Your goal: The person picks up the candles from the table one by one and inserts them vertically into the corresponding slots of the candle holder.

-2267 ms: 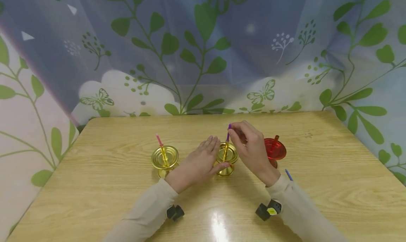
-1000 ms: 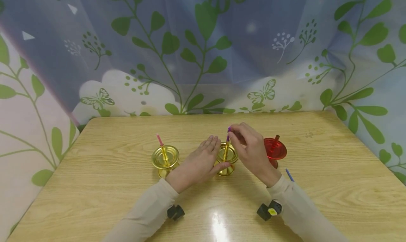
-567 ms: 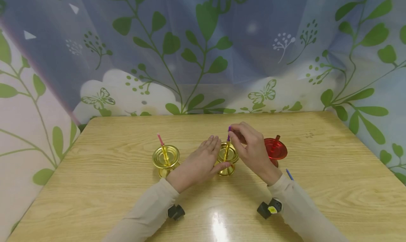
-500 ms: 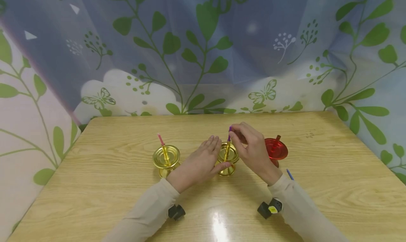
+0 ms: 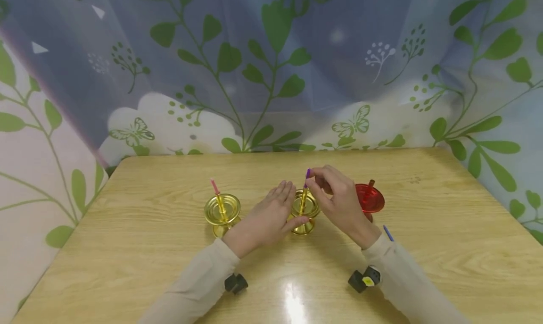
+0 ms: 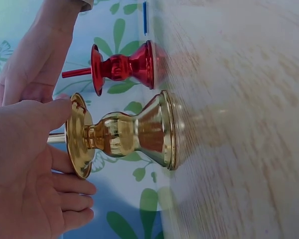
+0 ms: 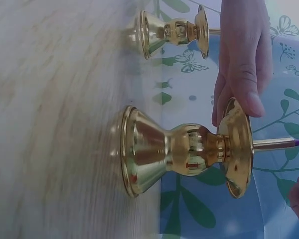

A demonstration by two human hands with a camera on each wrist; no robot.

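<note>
A shiny gold candlestick (image 5: pixel 303 227) stands upright at the middle of the table. My left hand (image 5: pixel 267 218) holds its dish, the thumb along the near rim and the long fingers reaching past its left side. In the candlestick's socket stands a thin purple candle (image 5: pixel 307 178). My right hand (image 5: pixel 337 196) pinches this candle near its top between thumb and forefinger; the other fingers are bent. In the right wrist view the purple candle (image 6: pixel 56 138)'s socket side is partly covered in the left wrist view, while the gold candlestick (image 7: pixel 189 149) shows whole.
To the left stands a second gold candlestick (image 5: pixel 222 211) bearing a pink candle (image 5: pixel 215 186). A red candlestick (image 5: pixel 370 199) without a candle stands right of my right hand. A blue candle-like stick (image 5: pixel 388 233) lies beside my right sleeve. A patterned cloth (image 5: pixel 271 69) hangs behind the table (image 5: pixel 169 182).
The purple candle sits slightly lower than at first. My right wrist has shifted a little to the right, its fingertips staying at the candle. My left hand has kept its place.
</note>
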